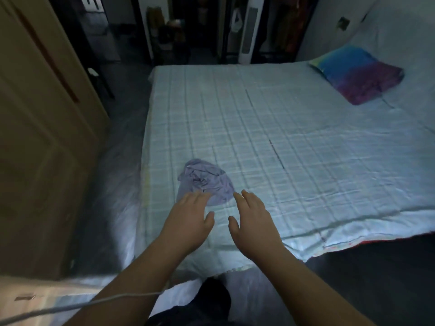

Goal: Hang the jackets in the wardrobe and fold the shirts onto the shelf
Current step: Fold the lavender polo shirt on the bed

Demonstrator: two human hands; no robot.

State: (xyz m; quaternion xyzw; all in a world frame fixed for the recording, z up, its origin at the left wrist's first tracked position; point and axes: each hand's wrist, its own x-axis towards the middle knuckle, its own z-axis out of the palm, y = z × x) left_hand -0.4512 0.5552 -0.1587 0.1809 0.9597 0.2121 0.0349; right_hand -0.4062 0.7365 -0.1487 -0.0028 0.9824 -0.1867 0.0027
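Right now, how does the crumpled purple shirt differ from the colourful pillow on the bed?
The shirt is one pale lilac colour; the pillow runs from blue to magenta. The shirt is bunched in a heap; the pillow lies flat. The shirt sits at the fingertips of the left hand; the pillow lies far off to the right, untouched. Both rest on the checked sheet.

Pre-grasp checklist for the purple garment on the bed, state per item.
1. Hands free: ok, left hand and right hand open, holding nothing.
2. Reach: ok, left fingertips at the near edge of the crumpled purple garment.
3. Garment unobstructed: ok, nothing lies on it.
4. Folding room: ok, checked sheet lies flat to its right.
5. Shirt or jacket: cannot tell, too crumpled.
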